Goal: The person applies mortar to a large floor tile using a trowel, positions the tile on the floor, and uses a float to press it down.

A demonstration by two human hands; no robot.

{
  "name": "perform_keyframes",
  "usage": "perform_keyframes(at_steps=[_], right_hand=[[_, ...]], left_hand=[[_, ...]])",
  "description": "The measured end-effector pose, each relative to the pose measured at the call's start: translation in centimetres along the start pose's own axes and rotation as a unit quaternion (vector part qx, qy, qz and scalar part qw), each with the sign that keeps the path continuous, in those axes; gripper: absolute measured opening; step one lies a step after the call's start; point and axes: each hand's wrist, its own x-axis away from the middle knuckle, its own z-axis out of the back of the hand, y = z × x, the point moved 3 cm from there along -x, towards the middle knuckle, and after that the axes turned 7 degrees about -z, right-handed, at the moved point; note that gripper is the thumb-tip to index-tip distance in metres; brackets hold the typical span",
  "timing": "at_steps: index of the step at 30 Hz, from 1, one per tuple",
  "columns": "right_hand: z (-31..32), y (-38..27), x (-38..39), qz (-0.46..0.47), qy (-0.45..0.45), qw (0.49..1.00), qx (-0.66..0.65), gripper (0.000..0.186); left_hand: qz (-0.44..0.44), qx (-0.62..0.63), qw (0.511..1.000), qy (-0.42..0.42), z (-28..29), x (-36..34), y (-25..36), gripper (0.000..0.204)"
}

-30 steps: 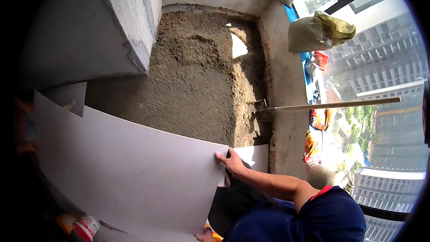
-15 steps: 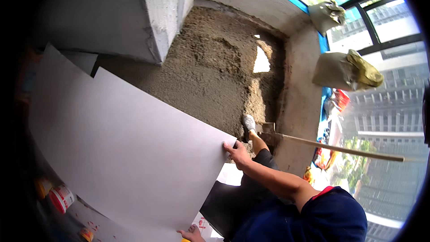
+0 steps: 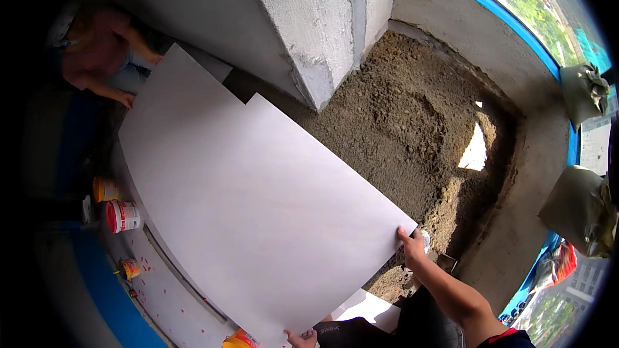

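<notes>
A large pale grey tile (image 3: 251,200) with a notch cut from its far corner is held tilted over the floor. My right hand (image 3: 411,247) grips its near right corner, thumb on top. My left hand (image 3: 302,338) holds its lower edge at the bottom of the view, only the fingers showing. Beyond the tile lies a bed of damp brown sand mortar (image 3: 412,116) beside a grey concrete column (image 3: 316,19).
Another person (image 3: 100,58) crouches at the far left by the tile's far edge. A red-and-white bucket (image 3: 122,216), an orange can (image 3: 105,189) and small containers stand on laid tiles (image 3: 174,303) at left. Sandbags (image 3: 580,209) sit on the ledge at right.
The view has swung left and the tile has swung up and across, now covering more of the frame. Both hands have kept their hold on it. The long-handled tool is out of view.
</notes>
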Motion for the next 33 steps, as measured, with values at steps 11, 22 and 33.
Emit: perform_keyframes(at_steps=[11, 22, 33], right_hand=[[6.8, 2.2, -15.3, -0.007, -0.009, 0.998, 0.068, 0.042], [10.2, 2.5, -26.5, -0.015, -0.014, 0.996, 0.089, 0.031], [14.9, 3.6, -38.2, -0.059, -0.011, 0.994, 0.086, 0.034]], left_hand=[[0.038, 0.048, 0.997, -0.049, -0.7, -5.3, -12.5, 0.063], [0.094, 0.120, 0.988, -0.003, -8.6, -8.1, -20.9, 0.076], [0.107, 0.154, 0.982, -0.015, -12.6, -11.2, -28.8, 0.083]])
